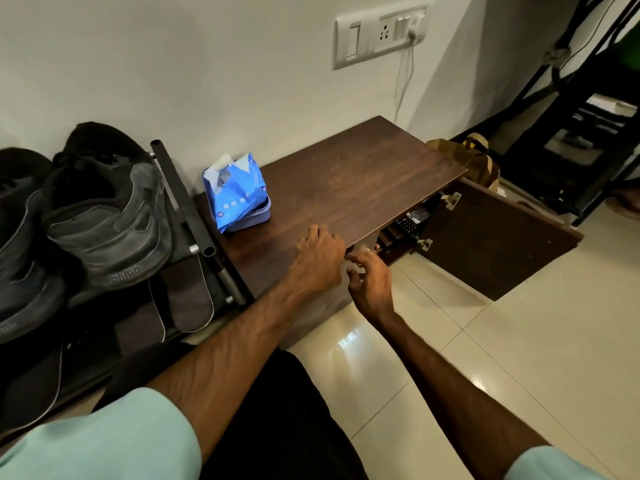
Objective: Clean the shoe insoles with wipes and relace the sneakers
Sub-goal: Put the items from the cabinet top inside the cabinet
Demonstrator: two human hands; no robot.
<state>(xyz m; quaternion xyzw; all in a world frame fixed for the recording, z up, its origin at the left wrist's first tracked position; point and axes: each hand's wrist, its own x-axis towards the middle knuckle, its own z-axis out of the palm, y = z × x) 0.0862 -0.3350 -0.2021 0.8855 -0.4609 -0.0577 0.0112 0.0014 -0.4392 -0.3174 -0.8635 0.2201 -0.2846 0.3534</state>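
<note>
While the left hand (320, 258) lies on the front edge of the dark wooden cabinet top (353, 174), its knuckles are raised and its fingers bent down at the edge. Whether they clasp the board or only rest there cannot be told. The right hand (370, 284) hangs just beside it, a little lower and in front of the cabinet's open mouth, with its fingers spread and loosely bent around nothing. A blue pack of wipes (235, 194) stands on the same top, back near the wall (173, 64) and to the left of both hands. It is well clear of them, and its torn upper flap stands open. Farther left, beyond the cabinet's end, a worn grey-black sneaker (107, 220) sits on a black shoe rack (187, 202) with its heel toward the camera. A second sneaker (20, 258) lies beside it at the picture's edge; neither hand is near either shoe. Under the rack's top tier lie flat dark pieces (188, 299) with pale rims, and it cannot be told whether these are insoles or slippers. To the right of the hands the cabinet door (491, 244) stands swung open over the pale tiled floor (450, 358). Both arms show short pale green sleeves (104, 445) at the bottom.
</note>
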